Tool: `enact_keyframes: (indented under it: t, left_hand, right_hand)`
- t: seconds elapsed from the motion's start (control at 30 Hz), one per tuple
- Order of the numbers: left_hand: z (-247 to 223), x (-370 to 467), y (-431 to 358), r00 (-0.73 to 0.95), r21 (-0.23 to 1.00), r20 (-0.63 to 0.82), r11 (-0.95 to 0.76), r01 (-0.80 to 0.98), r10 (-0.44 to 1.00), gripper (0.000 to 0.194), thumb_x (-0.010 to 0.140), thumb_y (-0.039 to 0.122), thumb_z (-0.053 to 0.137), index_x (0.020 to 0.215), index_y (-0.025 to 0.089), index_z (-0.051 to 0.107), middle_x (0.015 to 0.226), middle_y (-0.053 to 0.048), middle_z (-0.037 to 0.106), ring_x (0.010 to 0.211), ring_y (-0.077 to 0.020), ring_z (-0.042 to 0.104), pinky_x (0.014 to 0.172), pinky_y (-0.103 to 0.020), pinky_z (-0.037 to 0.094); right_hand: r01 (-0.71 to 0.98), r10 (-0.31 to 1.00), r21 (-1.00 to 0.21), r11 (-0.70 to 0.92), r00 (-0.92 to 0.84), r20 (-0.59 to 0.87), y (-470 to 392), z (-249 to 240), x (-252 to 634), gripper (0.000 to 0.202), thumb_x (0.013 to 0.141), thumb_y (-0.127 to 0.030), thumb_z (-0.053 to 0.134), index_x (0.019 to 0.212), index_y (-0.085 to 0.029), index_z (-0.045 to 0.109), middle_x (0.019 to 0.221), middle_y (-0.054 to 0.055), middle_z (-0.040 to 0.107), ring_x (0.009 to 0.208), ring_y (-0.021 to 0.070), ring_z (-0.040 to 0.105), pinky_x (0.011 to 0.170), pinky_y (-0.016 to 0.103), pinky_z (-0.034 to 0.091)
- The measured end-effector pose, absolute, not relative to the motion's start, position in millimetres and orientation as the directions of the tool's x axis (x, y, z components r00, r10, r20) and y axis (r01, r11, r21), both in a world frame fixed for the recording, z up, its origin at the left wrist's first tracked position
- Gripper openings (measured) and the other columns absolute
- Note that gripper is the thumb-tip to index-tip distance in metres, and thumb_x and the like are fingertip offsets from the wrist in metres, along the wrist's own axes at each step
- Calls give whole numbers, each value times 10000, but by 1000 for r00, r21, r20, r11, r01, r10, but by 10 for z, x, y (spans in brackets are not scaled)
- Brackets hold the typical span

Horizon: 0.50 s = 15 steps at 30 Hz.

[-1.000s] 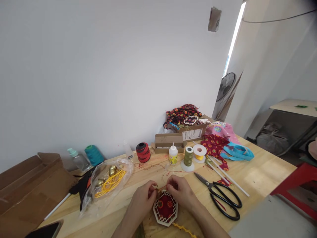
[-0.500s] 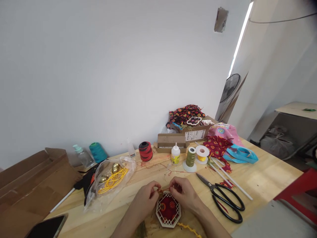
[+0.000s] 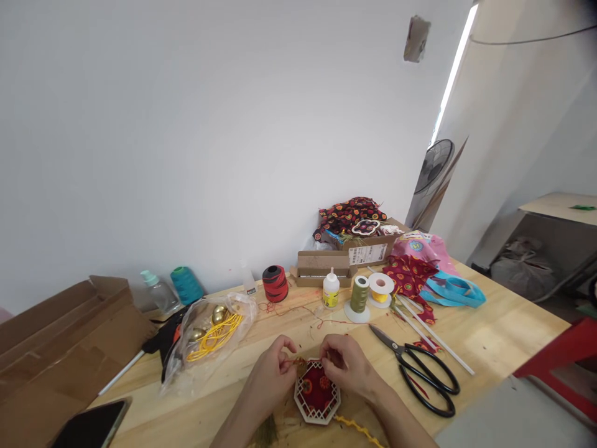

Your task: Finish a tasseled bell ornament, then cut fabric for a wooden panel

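Note:
An octagonal white lattice frame (image 3: pixel 317 393) backed with dark red patterned cloth lies at the front of the table, between my hands. My left hand (image 3: pixel 276 373) is closed in a pinch on a thin red thread (image 3: pixel 290 361) at the frame's upper left. Beside those fingertips sits a small gold-brown piece (image 3: pixel 301 366) at the frame's top edge. My right hand (image 3: pixel 344 366) is closed at the frame's upper right corner; what its fingertips hold is too small to make out. A yellow braided cord (image 3: pixel 359 428) trails from the frame's lower right.
Black-handled scissors (image 3: pixel 420 373) lie to the right, near white sticks (image 3: pixel 443 348). Behind stand a glue bottle (image 3: pixel 331 290), a green spool (image 3: pixel 359 295) and red thread (image 3: pixel 275 284). At left are a plastic bag (image 3: pixel 209 336), a phone (image 3: pixel 91 426) and a cardboard box (image 3: pixel 69 348).
My left hand has drawn slightly left of the gold-brown piece, with red thread now showing at its fingertips. My right fingers have lowered slightly toward the frame's corner.

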<state>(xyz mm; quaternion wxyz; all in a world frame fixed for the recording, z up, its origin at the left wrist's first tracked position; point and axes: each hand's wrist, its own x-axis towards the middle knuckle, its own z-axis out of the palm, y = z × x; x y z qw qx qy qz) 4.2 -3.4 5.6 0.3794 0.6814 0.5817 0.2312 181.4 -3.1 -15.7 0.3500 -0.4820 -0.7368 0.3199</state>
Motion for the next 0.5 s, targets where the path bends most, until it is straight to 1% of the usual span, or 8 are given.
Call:
enact_keyframes:
  t: [0.1, 0.2, 0.27, 0.3, 0.37, 0.4, 0.43, 0.5]
  left_hand:
    - [73, 28, -52, 212, 767, -129, -37, 640, 969, 106, 641, 108, 421, 691, 198, 445, 450, 114, 298, 446, -100, 348, 444, -202, 230]
    - [111, 19, -83, 218, 748, -121, -55, 661, 968, 44, 679, 188, 457, 661, 187, 498, 453, 98, 309, 456, -106, 354, 450, -208, 235]
    - [138, 11, -106, 231, 734, -112, -76, 675, 967, 132, 714, 259, 460, 680, 177, 558, 457, 79, 366, 463, -116, 379, 458, -216, 255]
    - [150, 7, -118, 244, 728, -105, -92, 679, 964, 178, 735, 281, 447, 706, 175, 587, 480, 60, 433, 481, -123, 413, 472, -219, 279]
    - [164, 0, -137, 283, 718, -84, -139, 682, 955, 248, 777, 295, 401, 754, 183, 621, 600, 14, 581, 563, -138, 499, 528, -222, 336]
    - [166, -2, -144, 305, 710, -70, -167, 684, 950, 275, 796, 292, 375, 758, 189, 626, 662, -2, 625, 610, -145, 530, 561, -221, 354]
    - [166, -3, -148, 328, 698, -59, -196, 689, 943, 297, 810, 288, 353, 743, 192, 626, 694, -10, 645, 640, -149, 547, 583, -219, 363]
    - [160, 0, -151, 358, 661, -43, -242, 710, 933, 335, 828, 282, 323, 678, 190, 608, 663, -17, 647, 636, -155, 556, 581, -219, 361]
  right_hand:
    - [498, 935, -801, 331, -289, 206, -34, -158, 1816, 128, 599, -79, 449, 608, -159, 549, 475, -70, 409, 450, 72, 382, 450, 173, 261]
    - [509, 935, -794, 332, -289, 206, -37, -154, 1814, 118, 603, -89, 453, 610, -157, 550, 476, -69, 413, 450, 72, 385, 450, 172, 262]
    - [517, 934, -788, 335, -289, 208, -38, -151, 1811, 121, 603, -90, 453, 610, -157, 553, 482, -66, 426, 453, 73, 390, 451, 173, 261]
    - [521, 934, -784, 338, -289, 210, -39, -149, 1810, 123, 601, -89, 452, 608, -157, 554, 485, -63, 433, 454, 73, 391, 451, 173, 260]
    - [528, 932, -777, 344, -293, 214, -41, -147, 1809, 129, 597, -86, 450, 603, -158, 558, 486, -61, 445, 452, 72, 392, 451, 173, 257]
    - [531, 930, -773, 349, -297, 216, -43, -145, 1810, 132, 593, -84, 451, 601, -158, 560, 484, -61, 450, 450, 71, 393, 451, 172, 257]
    - [532, 928, -769, 354, -302, 217, -45, -144, 1811, 134, 587, -82, 454, 599, -159, 563, 483, -61, 455, 449, 70, 394, 452, 172, 257]
    - [534, 924, -763, 363, -315, 219, -51, -141, 1814, 137, 578, -80, 460, 600, -160, 569, 480, -61, 464, 447, 69, 397, 453, 170, 259]
